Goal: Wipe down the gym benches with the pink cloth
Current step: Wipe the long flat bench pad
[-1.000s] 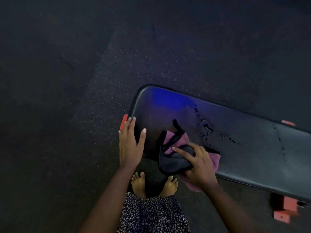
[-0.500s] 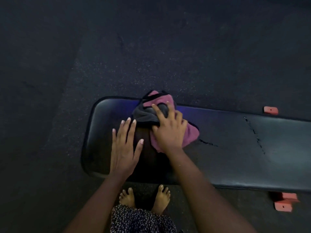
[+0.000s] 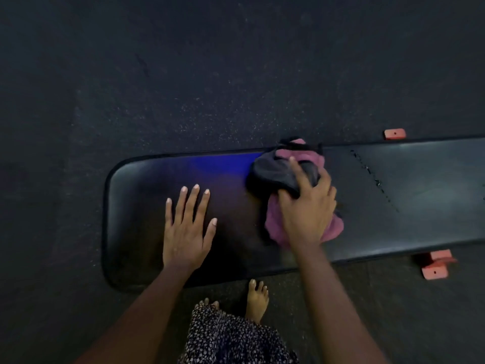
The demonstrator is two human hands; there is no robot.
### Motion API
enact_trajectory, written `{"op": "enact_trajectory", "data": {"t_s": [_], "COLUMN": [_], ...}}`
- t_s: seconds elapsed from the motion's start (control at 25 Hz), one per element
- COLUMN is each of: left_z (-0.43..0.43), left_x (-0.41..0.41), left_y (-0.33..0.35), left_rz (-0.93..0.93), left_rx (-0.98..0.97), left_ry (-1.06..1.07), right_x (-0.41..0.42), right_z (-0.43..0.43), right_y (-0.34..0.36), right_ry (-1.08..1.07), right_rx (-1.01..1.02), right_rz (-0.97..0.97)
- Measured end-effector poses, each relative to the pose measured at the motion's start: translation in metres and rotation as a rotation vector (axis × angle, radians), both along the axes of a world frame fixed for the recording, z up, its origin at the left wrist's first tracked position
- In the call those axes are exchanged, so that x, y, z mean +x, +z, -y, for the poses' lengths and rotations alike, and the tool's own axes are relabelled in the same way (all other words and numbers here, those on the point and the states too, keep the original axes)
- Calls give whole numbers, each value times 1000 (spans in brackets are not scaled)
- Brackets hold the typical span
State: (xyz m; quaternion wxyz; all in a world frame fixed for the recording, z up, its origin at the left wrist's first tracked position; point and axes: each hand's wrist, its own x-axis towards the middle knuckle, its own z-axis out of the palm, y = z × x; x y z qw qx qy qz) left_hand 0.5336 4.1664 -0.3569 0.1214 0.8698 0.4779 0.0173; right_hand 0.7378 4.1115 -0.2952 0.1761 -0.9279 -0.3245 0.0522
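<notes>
A long black padded gym bench (image 3: 406, 206) lies across the view, its rounded end at the left. The pink cloth (image 3: 301, 158), bunched with a dark fold, sits on the pad's middle near the far edge. My right hand (image 3: 307, 208) lies on top of the cloth, fingers curled into its dark fold, pressing it to the pad. My left hand (image 3: 186, 227) rests flat on the pad to the left, fingers straight and spread, holding nothing.
Dark speckled rubber floor (image 3: 210, 74) surrounds the bench. Orange bench feet show beyond the far edge (image 3: 394, 133) and by the near edge at the right (image 3: 435, 264). My bare feet (image 3: 257, 300) stand just in front of the bench.
My right hand has slid the cloth from the near edge to the far edge, then rightward along the pad. My left hand moved from the bench's end onto the pad top.
</notes>
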Motion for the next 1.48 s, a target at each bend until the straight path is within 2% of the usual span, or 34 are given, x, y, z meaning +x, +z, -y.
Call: {"op": "enact_trajectory", "data": {"t_s": [0.16, 0.24, 0.36, 0.6, 0.84, 0.92, 1.0, 1.08, 1.24, 1.28, 1.36, 1.48], "left_z": [-2, -4, 2, 34, 61, 69, 69, 68, 68, 68, 68, 66], "left_x": [-9, -11, 2, 100, 208, 215, 216, 215, 214, 214, 215, 216], "left_y": [0, 3, 15, 28, 19, 11, 1, -3, -1, -1, 0, -3], "left_rz": [109, 166, 169, 119, 54, -26, -49, -71, -155, -178, -164, -114], "left_rx": [-42, -110, -176, -197, -155, -76, -2, 13, 22, 15, 11, 31], "left_ry": [-26, -9, -47, -223, -324, -324, -313, -332, -346, -337, -336, -339], "right_x": [-127, -133, -89, 57, 163, 183, 202, 207, 169, 163, 179, 224], "right_z": [50, 56, 71, 119, 137, 137, 120, 83, 10, 6, 11, 29], "right_y": [-14, -24, -28, -27, -26, -18, -4, 11, 5, -4, -16, -21], "right_ry": [185, 241, 243, -114, -124, -193, -229, -112, 534, 637, 635, 423], "right_rx": [-157, -186, -172, -156, -172, -74, 148, 201, -177, -226, -228, -217], "right_rz": [18, 20, 80, 2, 63, -12, -116, -89, -25, -20, 20, 108]}}
